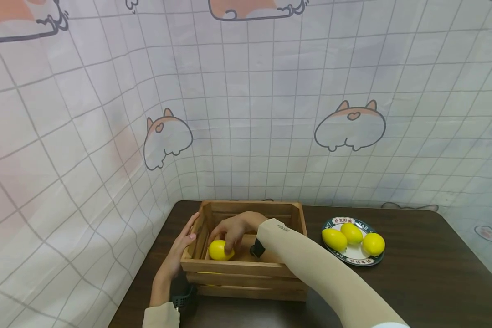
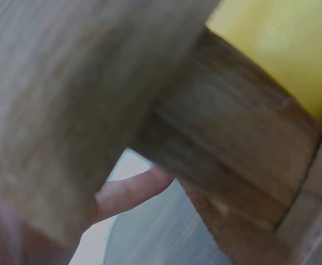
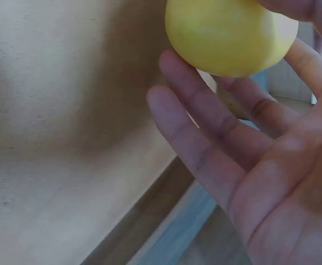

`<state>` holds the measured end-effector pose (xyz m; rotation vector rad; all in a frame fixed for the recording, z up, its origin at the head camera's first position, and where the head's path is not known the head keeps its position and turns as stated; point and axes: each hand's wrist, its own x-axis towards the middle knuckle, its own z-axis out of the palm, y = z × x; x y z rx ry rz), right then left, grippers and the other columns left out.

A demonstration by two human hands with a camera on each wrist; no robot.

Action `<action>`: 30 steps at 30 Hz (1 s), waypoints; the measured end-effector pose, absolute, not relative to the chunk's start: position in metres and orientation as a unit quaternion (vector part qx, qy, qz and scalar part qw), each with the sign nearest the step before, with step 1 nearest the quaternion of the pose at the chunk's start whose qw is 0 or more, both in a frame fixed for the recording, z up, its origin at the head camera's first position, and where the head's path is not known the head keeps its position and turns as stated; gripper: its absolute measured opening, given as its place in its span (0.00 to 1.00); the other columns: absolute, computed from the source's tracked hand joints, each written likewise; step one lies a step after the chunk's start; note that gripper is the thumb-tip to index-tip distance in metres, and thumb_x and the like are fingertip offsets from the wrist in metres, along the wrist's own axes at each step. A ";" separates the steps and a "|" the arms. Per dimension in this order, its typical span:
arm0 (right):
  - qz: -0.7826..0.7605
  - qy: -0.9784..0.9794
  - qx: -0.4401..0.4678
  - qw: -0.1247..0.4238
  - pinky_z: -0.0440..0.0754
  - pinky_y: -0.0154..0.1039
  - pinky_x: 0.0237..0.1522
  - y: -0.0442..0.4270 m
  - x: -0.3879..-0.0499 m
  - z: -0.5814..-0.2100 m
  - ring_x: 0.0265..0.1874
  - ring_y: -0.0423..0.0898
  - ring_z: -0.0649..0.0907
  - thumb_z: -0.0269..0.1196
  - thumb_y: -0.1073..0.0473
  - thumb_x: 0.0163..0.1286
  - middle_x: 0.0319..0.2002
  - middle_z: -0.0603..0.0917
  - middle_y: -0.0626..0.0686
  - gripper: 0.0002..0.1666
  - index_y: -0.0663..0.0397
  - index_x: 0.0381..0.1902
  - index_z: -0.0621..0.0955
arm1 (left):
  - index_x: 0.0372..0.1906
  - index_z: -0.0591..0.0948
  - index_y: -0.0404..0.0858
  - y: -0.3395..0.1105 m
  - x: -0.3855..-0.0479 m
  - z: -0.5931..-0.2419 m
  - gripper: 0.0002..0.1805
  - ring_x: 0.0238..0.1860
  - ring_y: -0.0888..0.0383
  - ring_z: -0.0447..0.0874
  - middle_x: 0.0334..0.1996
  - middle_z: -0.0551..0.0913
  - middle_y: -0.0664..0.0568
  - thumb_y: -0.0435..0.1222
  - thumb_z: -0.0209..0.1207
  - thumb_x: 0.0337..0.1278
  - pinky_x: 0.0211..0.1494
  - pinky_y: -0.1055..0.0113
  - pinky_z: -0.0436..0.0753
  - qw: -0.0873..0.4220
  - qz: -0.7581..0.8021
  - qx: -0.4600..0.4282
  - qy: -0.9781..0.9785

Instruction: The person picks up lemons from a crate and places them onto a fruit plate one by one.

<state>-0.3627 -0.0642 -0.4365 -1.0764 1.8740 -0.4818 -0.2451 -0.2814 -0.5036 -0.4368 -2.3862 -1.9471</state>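
Observation:
A wooden slatted crate [image 1: 246,269] stands on the dark table. Inside it, towards the left, my right hand [image 1: 237,228] holds a yellow lemon [image 1: 220,250] from above. The right wrist view shows this lemon [image 3: 227,33] between thumb and fingertips, with some fingers [image 3: 188,138] spread below it. My left hand [image 1: 179,248] grips the crate's left side, thumb at the top rim and fingers along the outside. Seen close in the left wrist view are the crate's slats [image 2: 227,132], a blurred yellow surface, and part of that hand.
Right of the crate, an oval patterned plate [image 1: 354,258] bears three lemons [image 1: 351,233]. Yellow shows through the crate's front slat gap. A patterned cloth [image 1: 254,114] hangs behind and left of the table [image 1: 426,255]. A dark cord lies along the back edge.

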 end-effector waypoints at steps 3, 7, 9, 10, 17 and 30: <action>-0.202 0.751 -0.440 0.449 0.88 0.46 0.50 -0.064 -0.363 -0.434 0.45 0.42 0.80 0.69 0.65 0.59 0.50 0.81 0.48 0.39 0.41 0.70 0.75 | 0.82 0.51 0.61 -0.281 -0.244 -0.504 0.33 0.81 0.33 0.46 0.85 0.42 0.52 0.47 0.38 0.77 0.72 0.22 0.49 0.016 -0.625 -0.142 -0.767; -0.210 0.748 -0.444 0.447 0.88 0.46 0.51 -0.063 -0.364 -0.429 0.46 0.43 0.81 0.68 0.64 0.59 0.50 0.81 0.49 0.40 0.42 0.71 0.74 | 0.82 0.52 0.61 -0.281 -0.244 -0.503 0.32 0.82 0.36 0.43 0.85 0.42 0.53 0.47 0.38 0.77 0.73 0.22 0.45 0.017 -0.624 -0.145 -0.768; -0.216 0.748 -0.442 0.446 0.88 0.47 0.51 -0.062 -0.365 -0.425 0.48 0.44 0.81 0.68 0.64 0.60 0.51 0.81 0.49 0.41 0.43 0.72 0.73 | 0.82 0.52 0.62 -0.282 -0.244 -0.503 0.32 0.82 0.37 0.43 0.85 0.43 0.53 0.47 0.38 0.77 0.73 0.22 0.44 0.017 -0.624 -0.143 -0.768; -0.219 0.748 -0.441 0.445 0.87 0.47 0.52 -0.061 -0.365 -0.423 0.48 0.44 0.81 0.68 0.64 0.60 0.52 0.81 0.50 0.41 0.44 0.72 0.73 | 0.82 0.52 0.62 -0.282 -0.244 -0.503 0.32 0.82 0.38 0.42 0.85 0.42 0.53 0.47 0.38 0.77 0.73 0.22 0.44 0.016 -0.624 -0.143 -0.768; -0.240 0.749 -0.443 0.431 0.87 0.51 0.53 -0.053 -0.370 -0.413 0.48 0.46 0.81 0.69 0.64 0.60 0.52 0.80 0.51 0.43 0.45 0.74 0.72 | 0.82 0.52 0.61 -0.280 -0.244 -0.502 0.33 0.82 0.36 0.43 0.85 0.43 0.52 0.48 0.38 0.77 0.72 0.21 0.41 0.021 -0.626 -0.139 -0.767; -0.314 0.727 -0.454 0.408 0.86 0.42 0.50 -0.032 -0.368 -0.387 0.51 0.47 0.79 0.68 0.68 0.59 0.59 0.78 0.52 0.40 0.45 0.70 0.74 | 0.82 0.53 0.61 -0.281 -0.246 -0.505 0.32 0.83 0.37 0.39 0.85 0.44 0.52 0.48 0.38 0.76 0.71 0.20 0.39 0.029 -0.621 -0.135 -0.771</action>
